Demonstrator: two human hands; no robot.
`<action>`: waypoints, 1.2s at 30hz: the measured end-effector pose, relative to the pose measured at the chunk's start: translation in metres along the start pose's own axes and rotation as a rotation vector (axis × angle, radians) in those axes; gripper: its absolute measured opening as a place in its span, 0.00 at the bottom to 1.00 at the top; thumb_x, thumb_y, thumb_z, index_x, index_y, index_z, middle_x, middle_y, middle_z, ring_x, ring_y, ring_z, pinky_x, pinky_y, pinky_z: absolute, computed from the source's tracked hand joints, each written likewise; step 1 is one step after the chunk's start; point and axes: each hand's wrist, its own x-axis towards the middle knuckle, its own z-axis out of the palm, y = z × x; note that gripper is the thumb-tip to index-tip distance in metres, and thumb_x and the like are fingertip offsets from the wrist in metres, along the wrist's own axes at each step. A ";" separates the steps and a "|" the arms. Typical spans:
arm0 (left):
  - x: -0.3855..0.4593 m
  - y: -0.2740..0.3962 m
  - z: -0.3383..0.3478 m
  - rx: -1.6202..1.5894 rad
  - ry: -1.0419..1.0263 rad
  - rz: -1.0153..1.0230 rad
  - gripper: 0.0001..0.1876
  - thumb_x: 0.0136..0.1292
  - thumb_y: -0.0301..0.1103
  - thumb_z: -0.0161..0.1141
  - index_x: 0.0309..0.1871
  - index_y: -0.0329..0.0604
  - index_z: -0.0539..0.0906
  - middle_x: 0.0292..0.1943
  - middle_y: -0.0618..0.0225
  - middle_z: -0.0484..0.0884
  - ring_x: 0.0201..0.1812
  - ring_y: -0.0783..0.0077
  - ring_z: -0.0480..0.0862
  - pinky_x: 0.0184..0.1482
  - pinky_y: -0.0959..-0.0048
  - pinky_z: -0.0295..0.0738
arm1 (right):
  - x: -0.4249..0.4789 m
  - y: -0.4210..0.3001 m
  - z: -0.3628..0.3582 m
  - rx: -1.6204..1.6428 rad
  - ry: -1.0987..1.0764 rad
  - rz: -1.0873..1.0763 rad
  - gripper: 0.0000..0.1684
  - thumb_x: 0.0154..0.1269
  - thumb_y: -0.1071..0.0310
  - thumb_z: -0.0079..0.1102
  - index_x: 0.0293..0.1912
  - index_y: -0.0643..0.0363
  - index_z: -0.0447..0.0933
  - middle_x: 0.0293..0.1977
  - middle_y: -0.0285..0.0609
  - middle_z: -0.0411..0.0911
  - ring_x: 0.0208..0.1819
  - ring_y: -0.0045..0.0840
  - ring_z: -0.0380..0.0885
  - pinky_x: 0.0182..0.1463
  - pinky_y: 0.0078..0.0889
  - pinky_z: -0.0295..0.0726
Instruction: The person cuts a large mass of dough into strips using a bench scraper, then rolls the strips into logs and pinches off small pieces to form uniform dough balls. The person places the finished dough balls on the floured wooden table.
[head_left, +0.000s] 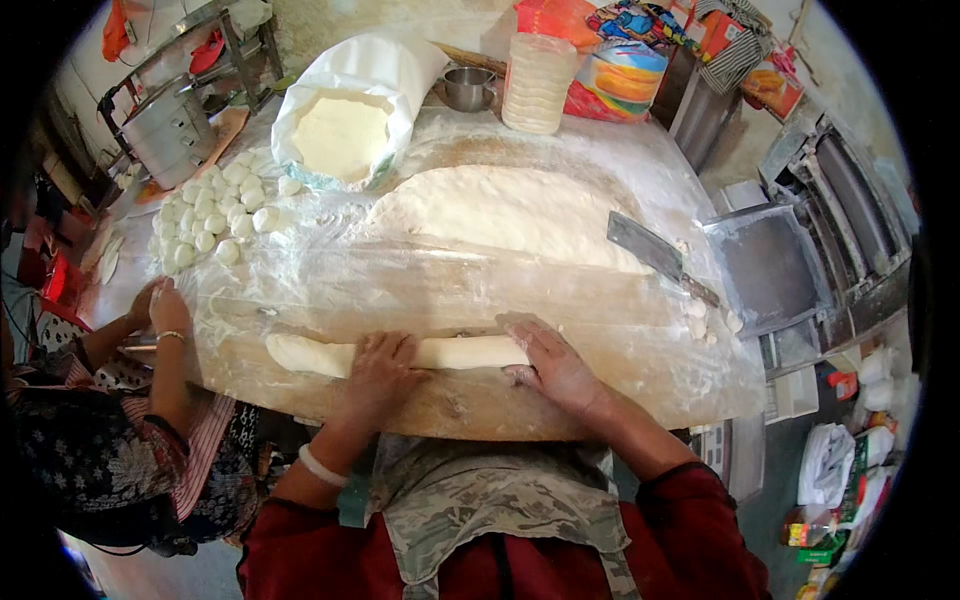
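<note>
A long pale dough log (469, 352) lies crosswise near the front edge of the floured wooden worktop (525, 289). My left hand (382, 371) is laid over its left-middle part, fingers pointing away from me. At the log's right end, my right hand (555, 367) cups the dough between thumb and fingers. Past my hands rests a large flat mass of dough (502, 214). A cleaver (649, 244) lies across the right part of that mass, its handle pointing toward the right edge.
Small dough balls (210, 206) cluster at left, near a co-worker's hands (166, 304). Behind stand an open flour sack (341, 135), a metal cup (469, 88) and a clear plastic container (536, 86). A dough-rolling machine (832, 232) adjoins the right edge. Dough scraps (697, 319) lie below the cleaver.
</note>
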 end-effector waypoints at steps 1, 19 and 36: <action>0.009 0.012 0.001 -0.016 -0.012 0.017 0.31 0.59 0.48 0.68 0.60 0.35 0.79 0.53 0.56 0.80 0.56 0.55 0.78 0.61 0.53 0.70 | 0.000 0.001 0.003 0.015 0.015 -0.002 0.35 0.66 0.59 0.69 0.68 0.61 0.70 0.62 0.56 0.74 0.66 0.51 0.71 0.71 0.49 0.70; 0.074 0.069 0.035 -0.488 -0.106 -0.094 0.24 0.63 0.35 0.63 0.60 0.31 0.76 0.53 0.46 0.79 0.56 0.45 0.79 0.60 0.53 0.76 | 0.020 -0.004 0.041 1.460 0.551 0.607 0.25 0.75 0.69 0.58 0.67 0.60 0.68 0.61 0.45 0.75 0.62 0.26 0.75 0.65 0.30 0.76; 0.074 0.091 0.053 -0.233 -0.006 -0.168 0.19 0.62 0.30 0.55 0.55 0.28 0.74 0.48 0.46 0.76 0.50 0.46 0.79 0.52 0.51 0.77 | 0.059 -0.031 0.047 1.378 0.786 0.676 0.12 0.67 0.75 0.68 0.48 0.60 0.76 0.39 0.38 0.81 0.41 0.21 0.80 0.47 0.26 0.82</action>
